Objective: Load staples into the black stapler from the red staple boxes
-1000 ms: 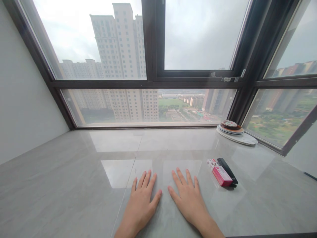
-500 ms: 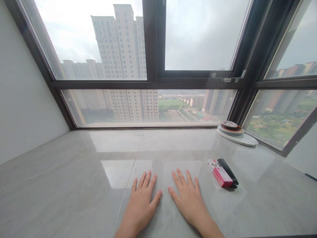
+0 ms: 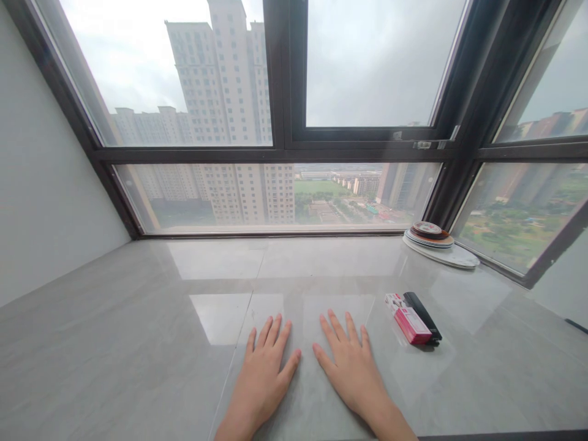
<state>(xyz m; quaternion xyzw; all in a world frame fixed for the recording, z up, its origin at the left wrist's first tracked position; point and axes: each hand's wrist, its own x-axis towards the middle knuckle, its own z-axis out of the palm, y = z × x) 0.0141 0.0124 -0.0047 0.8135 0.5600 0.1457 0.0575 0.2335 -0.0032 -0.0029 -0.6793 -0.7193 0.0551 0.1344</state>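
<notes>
My left hand (image 3: 263,373) lies flat on the glossy grey tiled sill (image 3: 114,343), fingers spread, holding nothing. Beside it, my right hand (image 3: 351,367) rests palm down in the same way, with its fingers apart. A small gap separates the two thumbs. To the right of my right hand lies a pink and white box (image 3: 408,320). A black stapler-like object (image 3: 423,315) lies against the box's right side; its exact kind is hard to make out.
A stack of round plates (image 3: 429,234) sits on a white oval board (image 3: 459,257) in the far right corner. Dark window frames (image 3: 275,156) border the back and right. A white wall (image 3: 50,184) stands at left. A thin dark object (image 3: 576,326) shows at the right edge.
Both hands stay in place on the sill. Only the camera's view has shifted very slightly; the box and plates have not moved.
</notes>
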